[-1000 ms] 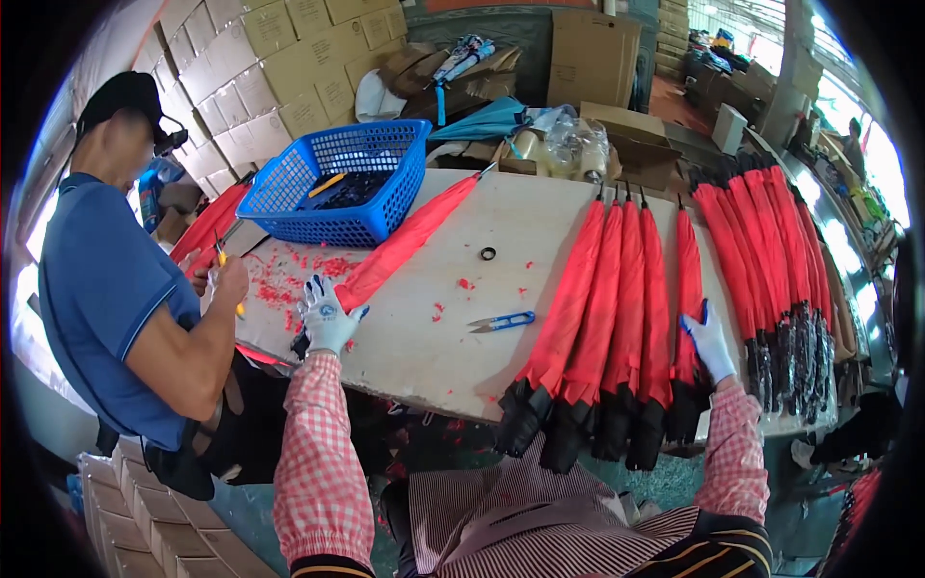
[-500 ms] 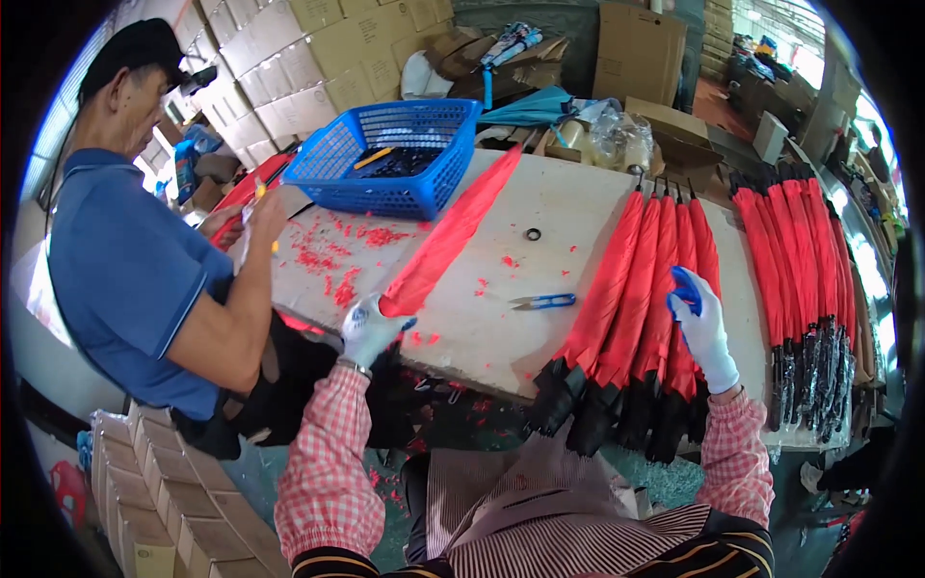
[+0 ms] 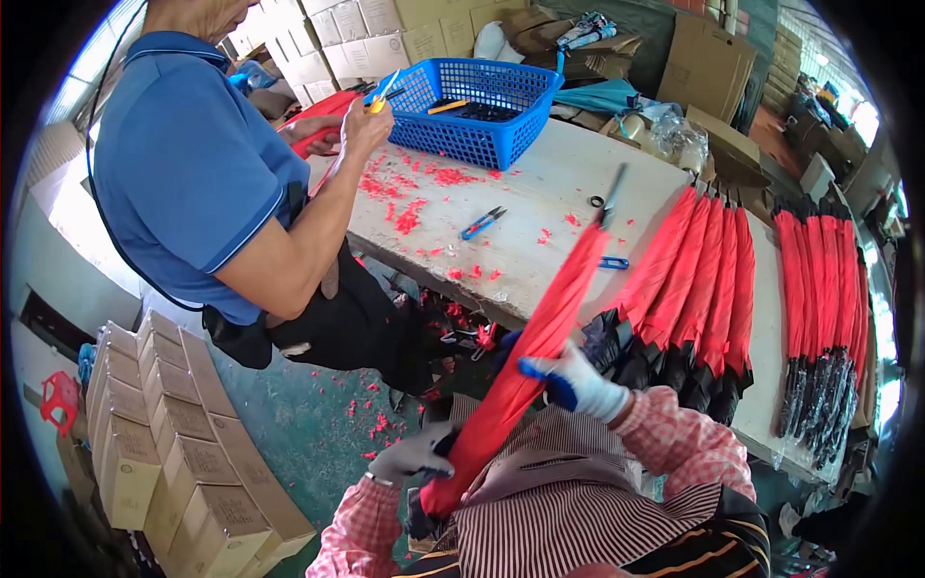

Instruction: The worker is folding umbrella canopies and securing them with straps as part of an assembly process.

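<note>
A folded red umbrella [image 3: 528,371] slants across the front of my body, its metal tip pointing up over the table and its lower end against my apron. My right hand [image 3: 576,381], in a white glove with blue palm, is closed round its middle. Lower down, my gloved left hand [image 3: 416,453] grips the umbrella's side near its bottom end; some of the fingers are hidden. Several more folded red umbrellas [image 3: 708,279] with black lower ends lie in a row just right of my right hand. Blue-handled snips [image 3: 482,223] rest on the table, and a second blue handle [image 3: 614,262] shows partly behind the umbrella.
Red scraps and a small black ring [image 3: 596,201] lie on the table [image 3: 501,275]. A blue basket [image 3: 472,135] stands at the back. At left, a co-worker [image 3: 207,183] holds a yellow-handled tool and red fabric. Wrapped umbrellas [image 3: 814,289] lie far right; cartons [image 3: 193,462] stand lower left.
The umbrella has come off the table toward my body. My right hand has left the row of umbrellas and closed on it. The view has shifted, showing more floor and the second snips.
</note>
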### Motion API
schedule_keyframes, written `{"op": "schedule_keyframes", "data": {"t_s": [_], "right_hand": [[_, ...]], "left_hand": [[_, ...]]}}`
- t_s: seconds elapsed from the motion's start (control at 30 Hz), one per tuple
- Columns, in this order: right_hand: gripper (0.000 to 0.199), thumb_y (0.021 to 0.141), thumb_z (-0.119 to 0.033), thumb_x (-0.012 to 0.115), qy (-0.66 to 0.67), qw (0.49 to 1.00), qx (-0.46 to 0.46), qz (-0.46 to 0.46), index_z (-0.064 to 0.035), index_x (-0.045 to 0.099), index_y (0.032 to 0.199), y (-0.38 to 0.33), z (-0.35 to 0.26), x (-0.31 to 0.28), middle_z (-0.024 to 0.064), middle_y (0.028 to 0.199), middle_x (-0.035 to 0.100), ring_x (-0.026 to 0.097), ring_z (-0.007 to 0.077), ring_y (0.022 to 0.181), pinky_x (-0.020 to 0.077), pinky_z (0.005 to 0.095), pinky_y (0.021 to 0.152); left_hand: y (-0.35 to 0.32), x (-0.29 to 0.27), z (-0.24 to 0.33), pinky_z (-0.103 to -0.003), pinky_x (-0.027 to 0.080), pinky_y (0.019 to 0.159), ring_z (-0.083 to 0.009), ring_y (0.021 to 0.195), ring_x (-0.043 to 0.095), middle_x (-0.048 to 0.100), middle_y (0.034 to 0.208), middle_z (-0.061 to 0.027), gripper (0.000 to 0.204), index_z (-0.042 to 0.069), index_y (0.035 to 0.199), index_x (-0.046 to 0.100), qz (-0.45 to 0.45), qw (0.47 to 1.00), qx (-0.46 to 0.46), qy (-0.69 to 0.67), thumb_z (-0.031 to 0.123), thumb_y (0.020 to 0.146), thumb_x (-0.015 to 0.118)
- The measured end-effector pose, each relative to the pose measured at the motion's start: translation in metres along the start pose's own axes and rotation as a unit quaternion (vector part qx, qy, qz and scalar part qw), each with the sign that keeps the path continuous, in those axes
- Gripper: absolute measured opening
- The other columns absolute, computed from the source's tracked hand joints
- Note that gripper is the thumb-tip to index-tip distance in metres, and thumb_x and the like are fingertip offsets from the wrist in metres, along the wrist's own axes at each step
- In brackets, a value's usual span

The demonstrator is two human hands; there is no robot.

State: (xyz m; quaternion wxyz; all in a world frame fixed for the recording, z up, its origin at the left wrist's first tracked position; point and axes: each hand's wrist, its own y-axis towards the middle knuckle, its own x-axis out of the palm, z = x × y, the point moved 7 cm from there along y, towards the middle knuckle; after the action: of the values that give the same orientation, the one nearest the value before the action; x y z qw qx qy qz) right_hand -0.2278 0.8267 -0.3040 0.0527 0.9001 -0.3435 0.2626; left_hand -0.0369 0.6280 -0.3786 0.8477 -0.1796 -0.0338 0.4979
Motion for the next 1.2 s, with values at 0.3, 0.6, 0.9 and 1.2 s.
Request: {"op": "schedule_keyframes", "data": {"t_s": [0.3,0.6,0.9,1.2], "right_hand": [[0.054,0.092,-0.020,0.084,-0.462,0.885,0.037,0.033,-0.0055,0.068,0.142,0.094,-0.126,-0.157,0.0079,0.113,0.081,0.074,0.0144,0.097,0.0606,0.0400,0.089],[0.042,0.094,-0.022,0.077,-0.757,0.580,-0.134,0.268,-0.0116,0.073,0.134,0.271,-0.156,-0.366,0.0231,0.128,0.071,0.069,0.0432,0.115,0.0539,0.0518,0.103],[0.029,0.100,-0.014,0.067,-0.581,0.772,-0.027,0.255,-0.0077,0.075,0.127,0.203,-0.178,-0.356,0.0113,0.108,0.079,0.074,0.0266,0.087,0.0583,0.0364,0.070],[0.027,0.095,-0.011,0.071,-0.585,0.781,-0.180,0.121,-0.0026,0.076,0.120,-0.003,-0.154,-0.164,0.0138,0.105,0.078,0.075,0.0275,0.094,0.0599,0.0392,0.082]], "left_hand": [[0.077,-0.011,0.052,-0.036,0.046,0.115,-0.0177,0.134,0.057,0.060,0.149,-0.0117,0.096,-0.001,0.155,0.050,0.125,0.987,-0.016,-0.103,0.023,0.076,0.099],[0.132,-0.058,0.000,-0.039,0.053,0.107,-0.0235,0.122,0.065,0.070,0.128,-0.0148,0.096,-0.005,0.150,0.052,0.214,0.975,-0.058,-0.017,0.021,0.072,0.101],[0.139,-0.018,-0.032,-0.046,0.056,0.078,-0.0328,0.094,0.070,0.067,0.119,-0.0209,0.091,-0.009,0.143,0.048,-0.213,0.795,-0.024,-0.567,0.017,0.070,0.095],[0.090,0.026,0.019,-0.044,0.059,0.092,-0.0325,0.106,0.072,0.069,0.129,-0.0210,0.087,-0.009,0.144,0.051,-0.290,0.727,0.035,-0.621,0.020,0.072,0.092]]}}
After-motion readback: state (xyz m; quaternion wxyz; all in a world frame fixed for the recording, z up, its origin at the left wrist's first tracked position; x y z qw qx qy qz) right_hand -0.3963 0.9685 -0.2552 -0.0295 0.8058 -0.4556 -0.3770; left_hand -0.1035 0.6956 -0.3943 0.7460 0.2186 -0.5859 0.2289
